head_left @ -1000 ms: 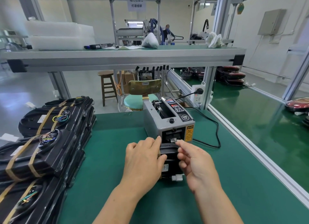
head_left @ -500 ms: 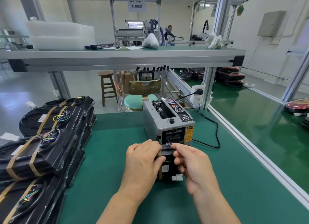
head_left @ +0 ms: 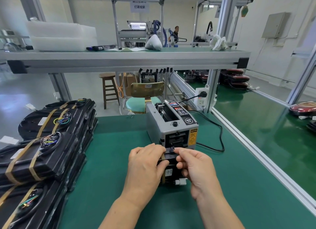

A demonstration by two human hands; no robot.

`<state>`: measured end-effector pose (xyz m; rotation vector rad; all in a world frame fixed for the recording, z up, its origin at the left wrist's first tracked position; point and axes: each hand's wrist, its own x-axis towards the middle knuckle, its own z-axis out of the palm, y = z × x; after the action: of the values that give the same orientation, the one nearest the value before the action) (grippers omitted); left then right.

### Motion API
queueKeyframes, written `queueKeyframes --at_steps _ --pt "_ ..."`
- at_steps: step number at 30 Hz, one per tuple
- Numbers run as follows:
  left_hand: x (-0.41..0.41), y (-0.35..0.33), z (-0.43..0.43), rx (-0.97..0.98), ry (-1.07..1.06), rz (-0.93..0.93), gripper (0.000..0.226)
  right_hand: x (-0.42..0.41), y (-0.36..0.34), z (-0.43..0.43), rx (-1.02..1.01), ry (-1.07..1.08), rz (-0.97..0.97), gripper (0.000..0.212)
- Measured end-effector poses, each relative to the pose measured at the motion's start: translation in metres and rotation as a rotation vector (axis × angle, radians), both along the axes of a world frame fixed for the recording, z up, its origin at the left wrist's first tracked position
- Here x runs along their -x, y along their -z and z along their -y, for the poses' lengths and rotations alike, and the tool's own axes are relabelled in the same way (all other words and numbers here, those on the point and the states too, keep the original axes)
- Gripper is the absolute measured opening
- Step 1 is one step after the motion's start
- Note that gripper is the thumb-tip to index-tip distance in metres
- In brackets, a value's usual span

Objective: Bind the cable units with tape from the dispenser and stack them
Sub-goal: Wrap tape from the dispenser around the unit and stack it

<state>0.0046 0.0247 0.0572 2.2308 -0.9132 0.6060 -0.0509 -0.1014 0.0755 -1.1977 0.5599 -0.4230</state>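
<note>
A black cable unit [head_left: 169, 171] with a white connector lies on the green mat just in front of the grey tape dispenser [head_left: 172, 124]. My left hand [head_left: 145, 169] lies over its left side, fingers curled on it, and a brown tape strip [head_left: 163, 158] runs down the unit beside my fingers. My right hand [head_left: 195, 167] pinches the tape end at the unit's top edge, near the dispenser's outlet slot. Most of the unit is hidden under both hands.
Stacks of black units bound with brown tape [head_left: 44, 143] fill the left side of the mat. The dispenser's black power cord [head_left: 220, 134] loops to the right toward a socket [head_left: 201, 97]. An aluminium rail [head_left: 256, 160] borders the mat on the right.
My right hand drew away from the dispenser's slot and came down onto the unit's top edge with the tape. My left hand stayed on the unit; a brown strip now shows beside it.
</note>
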Motion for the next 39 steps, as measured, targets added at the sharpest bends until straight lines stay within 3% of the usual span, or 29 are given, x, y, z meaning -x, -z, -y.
queueKeyframes --at_steps 6,21,25,32,39 --pt "0.001 0.001 0.0 0.015 0.0 0.006 0.039 0.001 0.0 -0.001 0.022 0.011 -0.011 0.019" --pt "-0.003 0.008 0.001 -0.031 -0.031 0.111 0.034 0.002 0.002 0.0 0.051 0.01 -0.026 0.02" --pt "-0.003 0.005 0.001 -0.042 -0.033 0.104 0.033 0.002 0.009 0.007 0.186 0.067 -0.026 0.02" --pt "-0.004 0.006 0.001 -0.059 -0.042 0.103 0.034 0.003 0.029 0.021 0.679 0.25 -0.078 0.024" --pt "-0.001 0.003 0.003 -0.173 -0.082 0.126 0.041 -0.002 0.04 0.023 0.564 0.078 -0.141 0.025"
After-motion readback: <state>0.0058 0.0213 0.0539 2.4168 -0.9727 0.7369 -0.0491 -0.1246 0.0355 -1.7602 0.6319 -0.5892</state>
